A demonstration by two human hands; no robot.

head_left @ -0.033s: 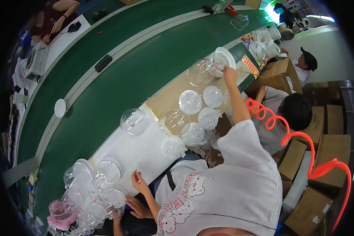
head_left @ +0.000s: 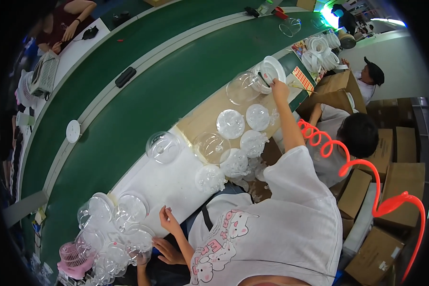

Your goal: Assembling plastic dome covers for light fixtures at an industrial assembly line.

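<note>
At the far end of the bench, my right hand (head_left: 280, 89) reaches out with its fingers closed on the rim of a white round lid (head_left: 273, 66), in a stack of such lids. A thin dark strip (head_left: 263, 79) shows by that rim. Beside the stack lies a clear plastic dome (head_left: 243, 88). My left hand (head_left: 169, 220) hovers over the white bench top (head_left: 164, 190), fingers apart, holding nothing. Between my hands are another clear dome (head_left: 163, 147), a third clear dome (head_left: 211, 147) and several round clear pieces (head_left: 230, 124) with ragged edges.
A co-worker's hand (head_left: 167, 251) is close below my left hand, by a pile of clear lids (head_left: 112, 243) and a pink fan (head_left: 75, 260). The green conveyor (head_left: 167, 95) runs along the bench. A red coiled hose (head_left: 376, 186) hangs at right, before cardboard boxes (head_left: 374, 257).
The dark strip by the white lid shows more plainly, and my right fingers have shifted slightly at the rim. My left hand has stayed put.
</note>
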